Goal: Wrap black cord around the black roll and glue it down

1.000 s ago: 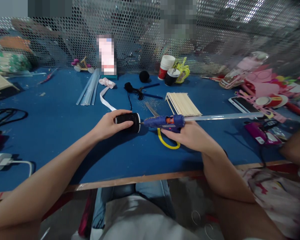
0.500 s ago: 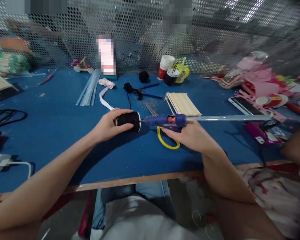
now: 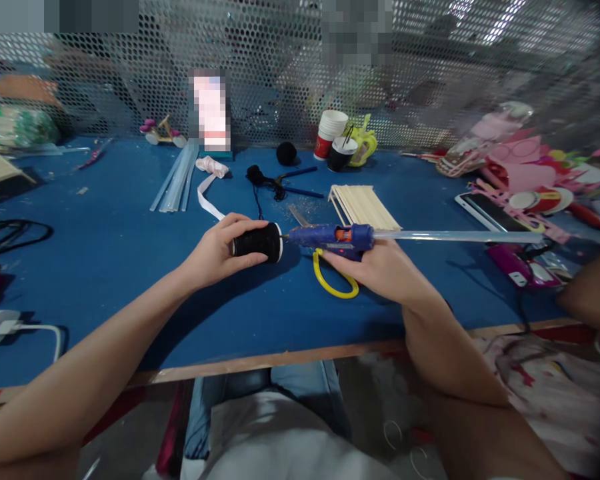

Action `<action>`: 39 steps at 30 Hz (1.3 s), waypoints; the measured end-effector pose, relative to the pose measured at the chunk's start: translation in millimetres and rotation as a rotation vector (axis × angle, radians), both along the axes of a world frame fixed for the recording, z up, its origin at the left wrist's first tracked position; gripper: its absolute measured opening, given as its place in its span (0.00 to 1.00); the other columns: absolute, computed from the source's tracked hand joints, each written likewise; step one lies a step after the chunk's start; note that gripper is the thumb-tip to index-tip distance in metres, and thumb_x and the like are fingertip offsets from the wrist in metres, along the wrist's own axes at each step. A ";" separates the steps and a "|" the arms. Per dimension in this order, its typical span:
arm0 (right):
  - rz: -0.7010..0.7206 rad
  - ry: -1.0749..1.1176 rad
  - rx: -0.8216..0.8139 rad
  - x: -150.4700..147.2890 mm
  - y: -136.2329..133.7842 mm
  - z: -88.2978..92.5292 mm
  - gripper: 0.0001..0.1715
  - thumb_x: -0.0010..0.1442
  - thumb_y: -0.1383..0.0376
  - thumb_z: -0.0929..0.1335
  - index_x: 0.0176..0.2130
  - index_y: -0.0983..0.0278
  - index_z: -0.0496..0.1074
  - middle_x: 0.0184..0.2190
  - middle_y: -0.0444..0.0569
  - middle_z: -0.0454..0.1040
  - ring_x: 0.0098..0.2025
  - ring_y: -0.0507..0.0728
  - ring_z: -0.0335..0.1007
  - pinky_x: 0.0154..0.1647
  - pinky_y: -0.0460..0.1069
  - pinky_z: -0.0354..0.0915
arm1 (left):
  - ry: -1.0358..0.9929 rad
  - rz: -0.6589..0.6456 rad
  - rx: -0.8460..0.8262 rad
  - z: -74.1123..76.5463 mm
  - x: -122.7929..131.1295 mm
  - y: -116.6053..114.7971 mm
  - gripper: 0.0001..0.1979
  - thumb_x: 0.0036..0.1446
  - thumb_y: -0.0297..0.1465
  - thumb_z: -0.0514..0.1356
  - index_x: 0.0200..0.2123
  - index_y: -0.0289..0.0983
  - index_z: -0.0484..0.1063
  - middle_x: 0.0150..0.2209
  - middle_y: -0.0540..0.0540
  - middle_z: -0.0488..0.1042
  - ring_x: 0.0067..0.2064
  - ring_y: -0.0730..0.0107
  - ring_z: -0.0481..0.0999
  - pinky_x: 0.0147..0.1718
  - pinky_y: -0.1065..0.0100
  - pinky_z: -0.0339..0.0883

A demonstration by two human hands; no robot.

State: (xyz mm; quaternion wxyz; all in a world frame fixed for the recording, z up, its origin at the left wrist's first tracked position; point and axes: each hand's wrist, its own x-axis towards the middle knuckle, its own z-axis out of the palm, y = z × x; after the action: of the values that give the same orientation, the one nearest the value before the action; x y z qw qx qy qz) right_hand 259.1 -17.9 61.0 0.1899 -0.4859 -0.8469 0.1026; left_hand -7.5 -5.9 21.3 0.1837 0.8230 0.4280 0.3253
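Observation:
My left hand [image 3: 215,250] is closed around a black yarn-wrapped cup [image 3: 254,243] lying on its side, its white rim facing right. A strand of black yarn runs from it to a small black bundle [image 3: 255,175]. In my right hand [image 3: 387,270] is a blue hot glue gun [image 3: 325,237], its small red light lit, with a long clear glue stick [image 3: 455,236] out of its back. The nozzle tip is at the cup's white rim; whether it touches I cannot tell. Yellow-handled scissors [image 3: 336,293] lie partly hidden under the gun.
Beyond lie a white ribbon [image 3: 207,200], spare glue sticks [image 3: 177,183], a black ball [image 3: 286,154], blue-handled pliers [image 3: 300,193], stacked paper cups [image 3: 325,143] and a wooden-stick piece [image 3: 365,205]. At right are a phone [image 3: 490,213], a purple device [image 3: 523,267] and another person's arm [image 3: 590,293].
The glue gun's nozzle has shifted slightly up along the cup's rim. The cup has turned or tilted very slightly, and both hands keep their grip.

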 end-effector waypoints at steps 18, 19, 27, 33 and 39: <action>0.006 0.072 0.004 -0.4 1.3 -0.9 0.11 0.56 0.61 0.64 0.35 0.65 0.72 0.32 0.50 0.75 0.35 0.58 0.70 0.38 0.51 0.64 | 0.099 -0.066 0.108 0.8 0.6 -1.7 0.24 0.52 0.39 0.59 0.53 0.42 0.63 0.51 0.41 0.62 0.51 0.59 0.65 0.50 0.57 0.62; 0.009 0.072 0.017 -0.2 1.7 -1.3 0.11 0.56 0.61 0.64 0.35 0.64 0.72 0.32 0.50 0.75 0.35 0.58 0.70 0.38 0.52 0.64 | 0.102 -0.071 0.117 0.8 0.8 -1.7 0.24 0.53 0.38 0.59 0.53 0.42 0.63 0.51 0.41 0.62 0.51 0.59 0.65 0.50 0.57 0.62; 0.012 0.035 0.080 0.8 4.8 -4.1 0.11 0.56 0.60 0.64 0.34 0.64 0.72 0.30 0.50 0.75 0.35 0.59 0.70 0.37 0.51 0.64 | 0.107 -0.120 0.157 1.6 1.8 -2.6 0.23 0.53 0.37 0.59 0.52 0.39 0.64 0.51 0.40 0.62 0.52 0.61 0.64 0.50 0.59 0.62; 0.020 0.075 0.050 -0.4 1.3 -1.5 0.12 0.56 0.59 0.64 0.35 0.63 0.72 0.31 0.49 0.75 0.36 0.59 0.70 0.37 0.51 0.64 | 0.044 -0.065 0.081 0.9 1.0 -1.2 0.24 0.52 0.39 0.59 0.52 0.40 0.64 0.50 0.41 0.63 0.51 0.61 0.66 0.49 0.61 0.62; 0.011 0.048 0.037 -0.9 1.0 -1.5 0.12 0.55 0.59 0.64 0.34 0.63 0.72 0.28 0.49 0.74 0.33 0.58 0.70 0.33 0.50 0.64 | -0.017 -0.011 0.026 -0.3 0.9 0.0 0.24 0.50 0.39 0.61 0.51 0.39 0.65 0.47 0.42 0.66 0.47 0.64 0.68 0.47 0.63 0.63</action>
State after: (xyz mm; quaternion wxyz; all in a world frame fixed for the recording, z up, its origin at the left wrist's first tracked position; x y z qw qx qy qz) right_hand 258.2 -16.9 59.5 0.2184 -0.4751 -0.8466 0.0996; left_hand -6.7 -5.9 21.0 0.1782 0.8248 0.4178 0.3369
